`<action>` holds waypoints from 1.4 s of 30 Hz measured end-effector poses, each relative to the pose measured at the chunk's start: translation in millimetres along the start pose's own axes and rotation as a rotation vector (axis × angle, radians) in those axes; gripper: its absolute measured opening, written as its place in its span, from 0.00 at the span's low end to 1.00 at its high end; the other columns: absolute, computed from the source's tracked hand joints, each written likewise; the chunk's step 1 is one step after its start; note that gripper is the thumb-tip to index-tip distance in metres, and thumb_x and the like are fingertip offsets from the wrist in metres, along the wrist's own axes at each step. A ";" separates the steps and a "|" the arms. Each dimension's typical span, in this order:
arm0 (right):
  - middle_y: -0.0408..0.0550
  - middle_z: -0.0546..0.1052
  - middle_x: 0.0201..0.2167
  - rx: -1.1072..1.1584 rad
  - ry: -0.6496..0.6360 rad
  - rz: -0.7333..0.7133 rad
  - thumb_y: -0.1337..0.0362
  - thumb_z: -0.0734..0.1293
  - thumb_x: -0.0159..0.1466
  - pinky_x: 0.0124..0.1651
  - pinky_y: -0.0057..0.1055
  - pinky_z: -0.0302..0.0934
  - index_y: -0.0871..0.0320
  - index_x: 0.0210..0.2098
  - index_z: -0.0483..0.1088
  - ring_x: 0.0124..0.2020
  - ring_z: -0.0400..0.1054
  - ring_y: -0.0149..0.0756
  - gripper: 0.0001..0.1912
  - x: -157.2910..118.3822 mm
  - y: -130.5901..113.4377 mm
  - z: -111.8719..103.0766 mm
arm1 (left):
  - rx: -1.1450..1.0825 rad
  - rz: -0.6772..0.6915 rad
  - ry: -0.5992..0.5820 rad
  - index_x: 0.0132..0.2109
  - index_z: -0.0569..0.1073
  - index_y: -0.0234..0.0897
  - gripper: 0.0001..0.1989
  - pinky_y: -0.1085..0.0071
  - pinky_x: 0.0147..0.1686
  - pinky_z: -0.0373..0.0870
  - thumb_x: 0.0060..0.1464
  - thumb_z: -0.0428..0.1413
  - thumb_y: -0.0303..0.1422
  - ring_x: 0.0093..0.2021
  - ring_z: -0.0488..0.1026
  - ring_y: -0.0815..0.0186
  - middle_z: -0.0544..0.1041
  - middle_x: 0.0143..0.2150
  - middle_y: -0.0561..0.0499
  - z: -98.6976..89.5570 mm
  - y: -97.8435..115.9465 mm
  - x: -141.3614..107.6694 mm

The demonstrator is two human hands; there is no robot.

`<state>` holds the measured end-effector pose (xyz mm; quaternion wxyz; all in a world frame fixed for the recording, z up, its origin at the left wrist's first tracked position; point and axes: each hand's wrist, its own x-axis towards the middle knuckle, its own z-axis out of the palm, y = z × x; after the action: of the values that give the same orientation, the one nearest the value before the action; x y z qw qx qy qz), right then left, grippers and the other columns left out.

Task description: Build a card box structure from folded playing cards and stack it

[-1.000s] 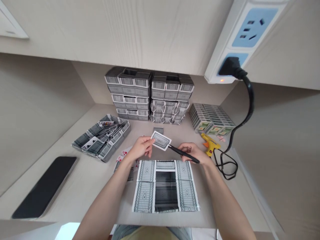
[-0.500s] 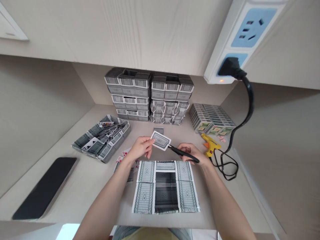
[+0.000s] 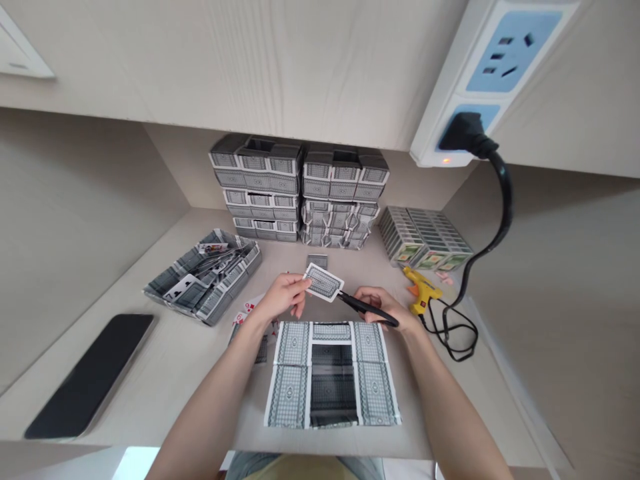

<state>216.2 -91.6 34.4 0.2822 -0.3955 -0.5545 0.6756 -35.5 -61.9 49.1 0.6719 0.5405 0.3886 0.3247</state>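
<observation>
My left hand pinches the left end of a playing card, its patterned back facing up. Black-handled scissors are gripped in my right hand, and their blades meet the card's right end, mostly hidden by it. Below both hands lies a box built of cards, with a dark rectangular opening in its middle. Another card rests face down on the table just beyond the held one. Some loose cards lie partly under my left wrist.
Card-built boxes are stacked at the back. An open card tray and a black phone lie left. On the right are card packs, a yellow glue gun and a plugged-in power strip with a hanging cord.
The held card has shifted very slightly to the right. Both hands keep their hold and are almost where they were.
</observation>
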 end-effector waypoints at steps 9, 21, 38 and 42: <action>0.35 0.66 0.17 -0.010 0.018 0.011 0.60 0.73 0.44 0.09 0.18 0.43 0.61 0.34 0.65 0.10 0.51 0.19 0.21 -0.8 -1.4 3.0 | -0.002 -0.001 -0.012 0.21 0.59 0.35 0.16 0.79 0.12 0.53 0.48 0.53 0.41 0.09 0.62 0.73 0.51 0.08 0.64 -0.6 -0.4 0.6; 0.34 0.68 0.15 -0.031 0.068 0.053 0.66 0.75 0.39 0.09 0.17 0.42 0.61 0.31 0.65 0.09 0.50 0.18 0.21 2.9 2.0 -1.9 | 0.007 0.003 -0.026 0.22 0.59 0.35 0.16 0.79 0.12 0.53 0.48 0.52 0.41 0.09 0.62 0.72 0.51 0.08 0.64 -2.7 -0.9 1.6; 0.37 0.68 0.17 -0.059 0.375 -0.117 0.58 0.72 0.45 0.10 0.21 0.45 0.60 0.35 0.66 0.09 0.53 0.22 0.21 9.3 7.6 -2.0 | 0.144 0.042 -0.028 0.18 0.56 0.36 0.21 0.78 0.14 0.56 0.49 0.51 0.44 0.12 0.65 0.72 0.61 0.09 0.58 1.4 -9.4 6.2; 0.45 0.73 0.25 -0.387 0.663 -0.252 0.59 0.70 0.48 0.26 0.28 0.63 0.60 0.41 0.68 0.23 0.67 0.32 0.22 8.3 15.6 -15.2 | 0.168 0.090 0.022 0.18 0.57 0.35 0.21 0.77 0.16 0.57 0.50 0.50 0.44 0.13 0.64 0.73 0.63 0.10 0.57 -3.6 -16.8 12.9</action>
<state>225.6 -80.3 16.3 0.4467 -0.5667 -0.5946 0.3545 -32.1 -52.6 30.0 0.6048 0.6082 0.3970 0.3268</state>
